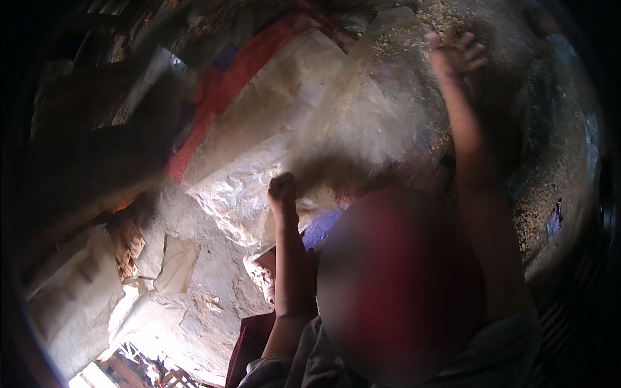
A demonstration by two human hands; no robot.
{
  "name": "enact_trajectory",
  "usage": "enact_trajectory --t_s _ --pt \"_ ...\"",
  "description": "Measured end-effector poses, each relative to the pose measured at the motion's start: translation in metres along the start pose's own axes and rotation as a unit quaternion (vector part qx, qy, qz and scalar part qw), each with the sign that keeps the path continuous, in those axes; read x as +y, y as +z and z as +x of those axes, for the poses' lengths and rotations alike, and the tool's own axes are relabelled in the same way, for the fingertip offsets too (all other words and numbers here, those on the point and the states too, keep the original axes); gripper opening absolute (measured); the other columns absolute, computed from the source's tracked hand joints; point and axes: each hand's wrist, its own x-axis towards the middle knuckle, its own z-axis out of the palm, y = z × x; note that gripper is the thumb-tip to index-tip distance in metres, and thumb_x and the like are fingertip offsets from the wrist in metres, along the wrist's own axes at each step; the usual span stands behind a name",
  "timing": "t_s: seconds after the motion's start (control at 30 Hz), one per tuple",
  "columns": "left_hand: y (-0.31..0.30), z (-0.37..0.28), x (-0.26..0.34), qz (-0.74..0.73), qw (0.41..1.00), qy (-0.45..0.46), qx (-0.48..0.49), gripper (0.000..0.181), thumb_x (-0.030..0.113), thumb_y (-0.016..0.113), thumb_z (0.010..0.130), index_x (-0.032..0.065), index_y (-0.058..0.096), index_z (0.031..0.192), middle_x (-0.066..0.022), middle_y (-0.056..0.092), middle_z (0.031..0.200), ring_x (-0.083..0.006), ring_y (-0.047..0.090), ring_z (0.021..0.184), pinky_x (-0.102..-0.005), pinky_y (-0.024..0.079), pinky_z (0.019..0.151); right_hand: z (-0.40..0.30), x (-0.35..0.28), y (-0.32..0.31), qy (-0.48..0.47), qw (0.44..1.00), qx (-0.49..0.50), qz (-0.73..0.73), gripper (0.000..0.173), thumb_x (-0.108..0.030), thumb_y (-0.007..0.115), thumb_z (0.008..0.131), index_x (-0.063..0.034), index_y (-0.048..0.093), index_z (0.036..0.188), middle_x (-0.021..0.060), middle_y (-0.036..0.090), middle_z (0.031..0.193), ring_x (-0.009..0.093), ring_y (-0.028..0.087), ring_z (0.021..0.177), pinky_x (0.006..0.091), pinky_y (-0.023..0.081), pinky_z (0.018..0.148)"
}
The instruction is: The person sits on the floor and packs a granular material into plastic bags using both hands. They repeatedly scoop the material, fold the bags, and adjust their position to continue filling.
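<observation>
A large, creased translucent plastic sheet (310, 111) spreads over the ground before me. My left hand (283, 191) is closed in a fist at the near side of this sheet, gripping its plastic. Farther off at the upper right, my right hand (456, 57) has its fingers spread and looks blurred. Beneath and around it lie loose pale grains or crumbs (444, 17), too small to identify. Nothing shows in that hand. A red cloth or plastic edge (213, 102) runs along the sheet's left side. Some purple material (320, 230) shows beside my left forearm.
Flattened pale sacks or sheets (73, 296) lie at the lower left on bare ground (218, 266). A smaller beige piece (177, 264) rests near them. More crumbs (526, 228) and a purple scrap (554, 220) are at the right. A blurred oval hides the lower middle.
</observation>
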Motion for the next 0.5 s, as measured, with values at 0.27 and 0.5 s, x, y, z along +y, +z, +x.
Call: enact_trajectory --t_s 0.27,0.5 --pt "-0.05 -0.023 0.02 0.071 0.997 -0.017 -0.041 0.016 0.017 0.057 0.079 0.0041 0.056 0.088 0.0011 0.049 0.065 -0.0045 0.04 0.052 -0.0195 0.034 0.045 -0.121 -0.118 -0.061 -0.168 0.88 -0.191 0.4 0.061 -0.034 0.051 0.081 -0.0168 0.029 0.134 0.011 0.024 0.139 0.026 0.022 0.129 0.0513 0.015 0.102" --pt "-0.108 -0.02 0.003 0.148 0.986 -0.047 -0.054 0.014 0.02 0.059 0.079 0.0067 0.055 0.084 0.0031 0.046 0.062 -0.0036 0.038 0.05 -0.0204 0.032 0.043 -0.101 -0.129 -0.049 -0.499 0.825 -0.231 0.134 0.057 -0.052 0.048 0.078 -0.0337 0.035 0.13 0.0005 0.027 0.14 0.02 0.026 0.128 0.0514 0.013 0.104"
